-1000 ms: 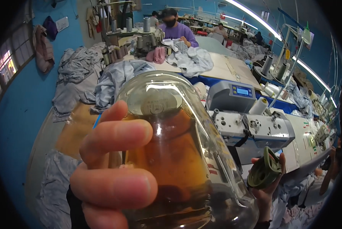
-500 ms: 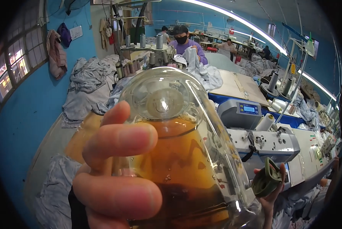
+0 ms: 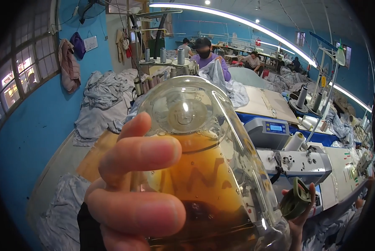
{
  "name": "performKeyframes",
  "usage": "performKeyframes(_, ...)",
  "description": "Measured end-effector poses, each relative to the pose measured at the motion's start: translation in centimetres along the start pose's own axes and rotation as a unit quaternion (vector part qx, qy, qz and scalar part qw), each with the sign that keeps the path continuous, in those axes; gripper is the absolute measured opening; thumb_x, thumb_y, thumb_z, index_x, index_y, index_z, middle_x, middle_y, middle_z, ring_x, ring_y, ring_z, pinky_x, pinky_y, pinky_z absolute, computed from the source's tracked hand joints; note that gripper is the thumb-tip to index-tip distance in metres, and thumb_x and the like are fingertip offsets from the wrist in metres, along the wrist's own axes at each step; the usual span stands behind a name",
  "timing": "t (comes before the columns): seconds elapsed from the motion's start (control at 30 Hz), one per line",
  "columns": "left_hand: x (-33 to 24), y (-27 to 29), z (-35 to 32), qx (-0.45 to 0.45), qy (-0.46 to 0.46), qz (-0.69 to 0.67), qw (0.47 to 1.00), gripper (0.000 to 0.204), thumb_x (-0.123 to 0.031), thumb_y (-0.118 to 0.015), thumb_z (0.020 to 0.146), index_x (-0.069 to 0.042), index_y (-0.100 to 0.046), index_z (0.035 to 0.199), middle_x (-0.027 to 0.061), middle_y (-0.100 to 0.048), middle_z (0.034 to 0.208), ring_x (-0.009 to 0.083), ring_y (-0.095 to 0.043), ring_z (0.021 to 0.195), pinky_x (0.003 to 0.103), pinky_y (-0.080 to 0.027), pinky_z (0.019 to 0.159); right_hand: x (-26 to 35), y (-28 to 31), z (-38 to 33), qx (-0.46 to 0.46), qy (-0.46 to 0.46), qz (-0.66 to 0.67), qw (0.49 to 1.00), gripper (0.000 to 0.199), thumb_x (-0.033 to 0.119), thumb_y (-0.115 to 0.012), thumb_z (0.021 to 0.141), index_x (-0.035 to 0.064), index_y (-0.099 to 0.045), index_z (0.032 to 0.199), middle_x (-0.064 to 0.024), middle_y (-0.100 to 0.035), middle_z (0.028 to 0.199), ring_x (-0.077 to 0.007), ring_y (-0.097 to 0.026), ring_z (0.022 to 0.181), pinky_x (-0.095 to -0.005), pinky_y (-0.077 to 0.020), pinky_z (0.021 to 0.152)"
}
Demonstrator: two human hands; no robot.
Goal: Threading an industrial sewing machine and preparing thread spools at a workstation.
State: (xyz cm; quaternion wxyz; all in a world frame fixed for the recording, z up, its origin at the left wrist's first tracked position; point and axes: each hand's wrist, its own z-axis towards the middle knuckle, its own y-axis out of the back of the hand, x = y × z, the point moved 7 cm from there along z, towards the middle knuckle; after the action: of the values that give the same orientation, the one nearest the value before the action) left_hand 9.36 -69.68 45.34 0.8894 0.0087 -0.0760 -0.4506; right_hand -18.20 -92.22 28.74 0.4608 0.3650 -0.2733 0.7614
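A clear glass bottle [image 3: 208,167] half full of amber liquid fills the middle of the view, tipped up toward the camera with its base pointing away. My left hand [image 3: 133,188] is wrapped around its left side, fingers across the glass. Low on the right, my right hand [image 3: 300,209] pinches a dark green bottle cap [image 3: 294,203] between fingers and thumb, just right of the bottle.
A white sewing machine [image 3: 298,163] with a control box [image 3: 273,129] and thread cones [image 3: 295,141] stands on the table to the right. Grey fabric piles [image 3: 104,104] lie at the left by the blue wall. A person in purple [image 3: 208,56] and other workers are farther back.
The bottle has tipped up a little more and the view has lifted, showing more of the room behind. My right hand with the cap stays low on the right.
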Motion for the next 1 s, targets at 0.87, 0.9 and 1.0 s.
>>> performKeyframes(0.87, -0.5, -2.9, 2.3, 0.003, 0.035, 0.048, 0.998, 0.043, -0.038, -0.019, 0.097, -0.025, -0.047, 0.126, -0.0101, -0.048, 0.128, 0.0270, -0.040, 0.123, 0.050, -0.015, 0.110, -1.4, 2.2, -0.3, -0.059, -0.021, 0.052, 0.997, 0.107, 0.008, -0.081, 0.060, 0.0129, -0.013, 0.142, -0.0146, -0.047, 0.124, -0.0274, -0.058, 0.099, -0.0366, -0.0503, 0.083)
performKeyframes(0.9, -0.3, -2.4, 2.0, 0.004, 0.032, 0.049, 0.998, 0.043, -0.038, -0.019, 0.097, -0.025, -0.047, 0.126, -0.0101, -0.048, 0.128, 0.0270, -0.040, 0.123, 0.050, -0.015, 0.110, 0.1, 0.7, -0.3, 0.030, 0.084, -0.052, 0.995, 0.098, 0.007, -0.076, 0.066, 0.0138, -0.014, 0.142, -0.0151, -0.049, 0.123, -0.0282, -0.059, 0.098, -0.0372, -0.0511, 0.082)
performKeyframes(1.0, 0.0, -1.4, 0.9, -0.001, -0.051, 0.087, 0.995, 0.039, -0.038, -0.021, 0.097, -0.027, -0.044, 0.127, -0.0106, -0.047, 0.129, 0.0267, -0.041, 0.122, 0.051, -0.018, 0.109, 1.4, -0.7, 0.1, 0.061, 0.122, -0.078, 0.988, 0.080, 0.007, -0.065, 0.078, 0.0175, -0.018, 0.141, -0.0145, -0.051, 0.121, -0.0292, -0.060, 0.096, -0.0379, -0.0529, 0.078)
